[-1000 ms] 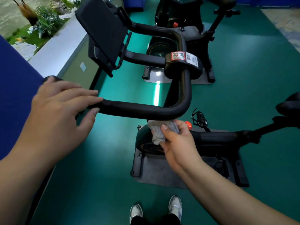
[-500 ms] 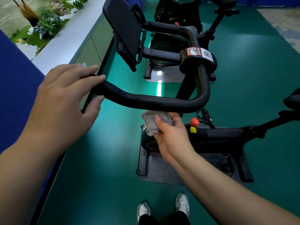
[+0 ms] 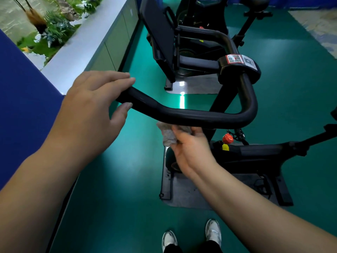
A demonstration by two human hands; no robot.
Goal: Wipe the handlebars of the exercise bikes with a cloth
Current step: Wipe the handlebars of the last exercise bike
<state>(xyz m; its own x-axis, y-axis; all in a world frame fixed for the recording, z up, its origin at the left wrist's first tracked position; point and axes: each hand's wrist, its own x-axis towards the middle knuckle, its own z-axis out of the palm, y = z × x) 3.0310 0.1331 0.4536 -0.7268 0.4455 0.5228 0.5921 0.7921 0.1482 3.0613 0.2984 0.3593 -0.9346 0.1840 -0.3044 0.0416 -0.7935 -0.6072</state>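
A black looped handlebar [image 3: 200,116] of the nearest exercise bike [image 3: 255,152] crosses the middle of the view. My left hand [image 3: 94,106] sits at its left end, fingers straight over the top and thumb below the bar, loosely around it. My right hand [image 3: 189,148] grips a crumpled grey cloth [image 3: 168,133] and holds it against the underside of the bar's near straight section. The bar's clamp [image 3: 238,68] carries red and white QR stickers. A black tablet holder [image 3: 160,44] stands beyond the bar.
A second exercise bike [image 3: 209,19] stands farther back on a grey mat [image 3: 197,84]. A blue panel [image 3: 23,99] and a white ledge [image 3: 87,42] with plants run along the left. The floor is green. My white shoes [image 3: 191,236] show at the bottom.
My left hand has loosened on the bar's left end, its fingers straighter. My right hand with the cloth has slid a little left under the bar. The camera has shifted towards the bike.
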